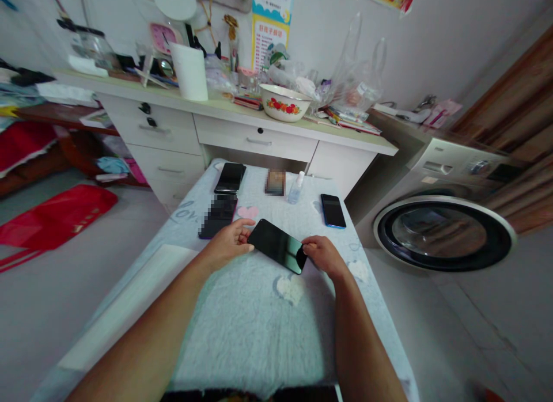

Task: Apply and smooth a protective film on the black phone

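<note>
A black phone (276,245) with a dark, glossy screen lies at a slant over the cloth-covered table, between my hands. My left hand (231,241) has its fingers and thumb at the phone's left end. At the right end, my right hand (322,253) grips the phone's edge with bent fingers. Another phone (219,215), partly pixelated, is just beyond my left hand. Behind that one lies a dark phone (230,177). A blue-edged phone (333,211) rests near the table's right edge. A clear spray bottle (295,190) stands beside a small pixelated brown item (275,182).
The table (259,333) has a pale blue cloth. Behind it, a white desk (259,138) bears a flowered bowl (285,104), a white canister (190,72) and plastic bags. A washing machine (432,177) stands right; a red bag (60,217) lies on the floor left.
</note>
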`<state>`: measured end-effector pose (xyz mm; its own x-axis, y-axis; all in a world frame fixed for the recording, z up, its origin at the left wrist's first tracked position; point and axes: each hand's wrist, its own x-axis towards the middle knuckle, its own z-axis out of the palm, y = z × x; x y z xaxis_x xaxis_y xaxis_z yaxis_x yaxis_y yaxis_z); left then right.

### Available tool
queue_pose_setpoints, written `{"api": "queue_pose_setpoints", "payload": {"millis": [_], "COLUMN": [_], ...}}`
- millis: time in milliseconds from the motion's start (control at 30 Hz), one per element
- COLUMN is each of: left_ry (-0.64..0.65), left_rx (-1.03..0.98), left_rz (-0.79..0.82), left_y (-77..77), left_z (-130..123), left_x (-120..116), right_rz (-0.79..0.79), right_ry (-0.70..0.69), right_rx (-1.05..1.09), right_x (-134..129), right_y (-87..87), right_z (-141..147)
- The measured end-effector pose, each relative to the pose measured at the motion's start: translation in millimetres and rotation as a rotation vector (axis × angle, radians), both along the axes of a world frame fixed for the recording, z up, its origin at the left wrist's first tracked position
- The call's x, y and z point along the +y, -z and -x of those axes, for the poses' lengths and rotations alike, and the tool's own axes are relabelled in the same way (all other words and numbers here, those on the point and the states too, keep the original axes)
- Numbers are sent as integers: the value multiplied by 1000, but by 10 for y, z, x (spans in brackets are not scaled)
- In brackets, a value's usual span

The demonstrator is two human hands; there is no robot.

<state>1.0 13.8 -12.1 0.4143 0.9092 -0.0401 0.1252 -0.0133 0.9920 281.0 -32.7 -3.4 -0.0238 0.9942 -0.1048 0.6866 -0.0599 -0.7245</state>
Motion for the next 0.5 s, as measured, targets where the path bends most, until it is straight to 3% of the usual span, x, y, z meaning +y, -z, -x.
{"api": "queue_pose_setpoints", "payload": {"millis": [267,500], "left_ry": [-206,-324], "left_rx": [-191,-291], "left_rz": [139,153], "left_y": [7,-12], "left_z": [-70,-185], "left_x": [-4,-35], "right_rz": [158,319], "right_ry": [8,-25], "right_rx": [423,583], "right_x": [-49,-89], "right_y": [-39,-109], "right_z": [50,96]}}
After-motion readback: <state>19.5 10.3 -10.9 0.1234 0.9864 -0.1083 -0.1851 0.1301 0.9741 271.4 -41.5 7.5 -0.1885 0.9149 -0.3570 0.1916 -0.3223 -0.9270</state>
